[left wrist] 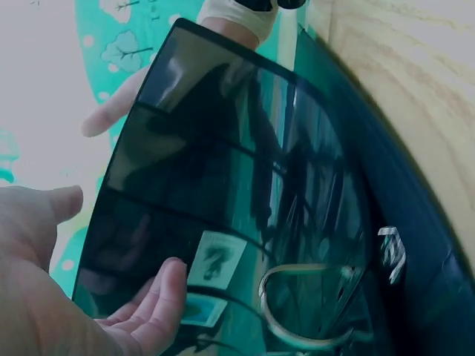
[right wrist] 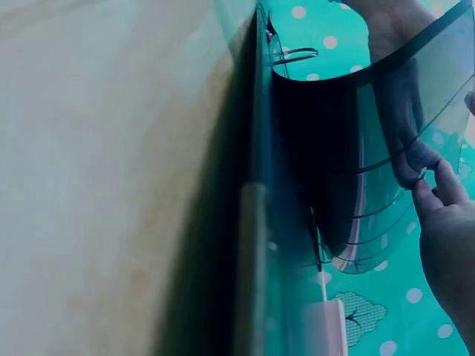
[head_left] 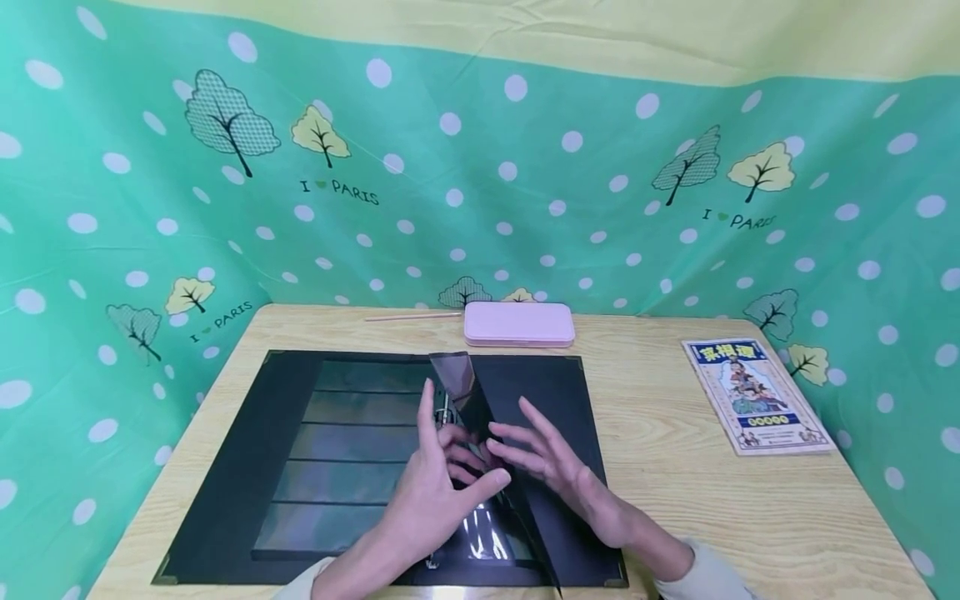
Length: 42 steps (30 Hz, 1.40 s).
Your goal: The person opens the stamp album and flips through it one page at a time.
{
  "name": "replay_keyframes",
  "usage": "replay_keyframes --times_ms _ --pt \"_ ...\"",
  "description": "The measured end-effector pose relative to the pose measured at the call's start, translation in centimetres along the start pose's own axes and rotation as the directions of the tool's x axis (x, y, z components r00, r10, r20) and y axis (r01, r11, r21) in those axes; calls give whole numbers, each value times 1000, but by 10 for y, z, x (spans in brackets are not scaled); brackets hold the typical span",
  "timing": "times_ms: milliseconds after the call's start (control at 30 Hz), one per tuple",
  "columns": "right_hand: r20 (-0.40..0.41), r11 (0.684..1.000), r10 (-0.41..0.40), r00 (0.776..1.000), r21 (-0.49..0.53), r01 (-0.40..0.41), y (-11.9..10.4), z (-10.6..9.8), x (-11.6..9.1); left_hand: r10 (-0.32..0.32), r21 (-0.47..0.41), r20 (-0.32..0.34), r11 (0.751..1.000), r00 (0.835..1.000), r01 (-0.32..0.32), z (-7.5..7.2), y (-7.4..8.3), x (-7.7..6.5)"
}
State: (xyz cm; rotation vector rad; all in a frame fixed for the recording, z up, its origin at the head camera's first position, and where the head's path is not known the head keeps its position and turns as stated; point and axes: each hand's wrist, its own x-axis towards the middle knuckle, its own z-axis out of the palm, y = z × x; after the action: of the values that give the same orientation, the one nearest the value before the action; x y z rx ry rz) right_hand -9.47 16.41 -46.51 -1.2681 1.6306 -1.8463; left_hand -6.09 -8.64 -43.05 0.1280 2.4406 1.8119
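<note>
A black ring binder [head_left: 217, 475] lies spread on the table, with a dark pocket page [head_left: 345, 446] flat on its left side. Another dark, see-through pocket page [head_left: 457, 383] stands raised and curved near the rings [head_left: 444, 412]. My left hand [head_left: 431, 492] is on the left of this raised page, fingertips against its face. On the other side is my right hand [head_left: 555, 462], its fingers extended and fingertips at the sheet. Through the page in the left wrist view show small printed pieces [left wrist: 215, 259], and a metal ring [left wrist: 271, 304] curves near its bound edge.
Behind the binder stands a pink case [head_left: 517, 325], with a thin stick [head_left: 412, 317] to its left. A printed booklet [head_left: 757, 396] lies at the right of the wooden table [head_left: 652, 392]. A green dotted cloth [head_left: 480, 175] hangs behind and at both sides.
</note>
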Motion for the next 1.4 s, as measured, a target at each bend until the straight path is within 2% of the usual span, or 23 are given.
replay_keyframes --times_ms 100,333,433,567,667,800,900,1000,1067,1167,1267,1400 --pt "14 999 -16 1000 48 15 2 1 0 -8 15 27 1000 1000 8 4 0 0" --pt "0 997 -35 999 68 35 4 -3 1 44 69 67 996 997 -49 2 -2 -2" --pt "-13 997 -56 998 55 57 6 -5 2 42 94 55 994 998 -47 -1 -1 -3" --pt "-57 998 -57 997 6 57 10 -10 2 62 103 1 993 998 -62 -9 1 -3" --pt "-127 998 -12 992 -55 5 14 -17 0 69 124 -34 990 997 -64 -17 1 -3" --pt "-222 988 66 973 -124 -95 19 -29 -3 80 158 -67 985 995 -68 -29 1 -2" --pt "-262 976 106 959 -159 -151 22 -37 -5 116 170 -81 980 990 -100 -38 2 -1" --pt "-293 960 136 946 -195 -198 27 -43 -8 117 155 -83 983 990 -104 -47 4 0" --pt "-322 943 168 932 -223 -247 32 -46 -9 93 157 -91 985 992 -78 -53 7 0" --pt "-359 894 211 909 -306 -328 38 -49 -12 44 165 -103 986 994 -26 -64 13 0" --pt "-386 820 254 887 -399 -409 43 -51 -15 30 201 -121 980 992 -5 -77 18 0" --pt "-386 696 313 868 -529 -486 45 -53 -18 39 288 -115 958 993 -4 -94 21 0"
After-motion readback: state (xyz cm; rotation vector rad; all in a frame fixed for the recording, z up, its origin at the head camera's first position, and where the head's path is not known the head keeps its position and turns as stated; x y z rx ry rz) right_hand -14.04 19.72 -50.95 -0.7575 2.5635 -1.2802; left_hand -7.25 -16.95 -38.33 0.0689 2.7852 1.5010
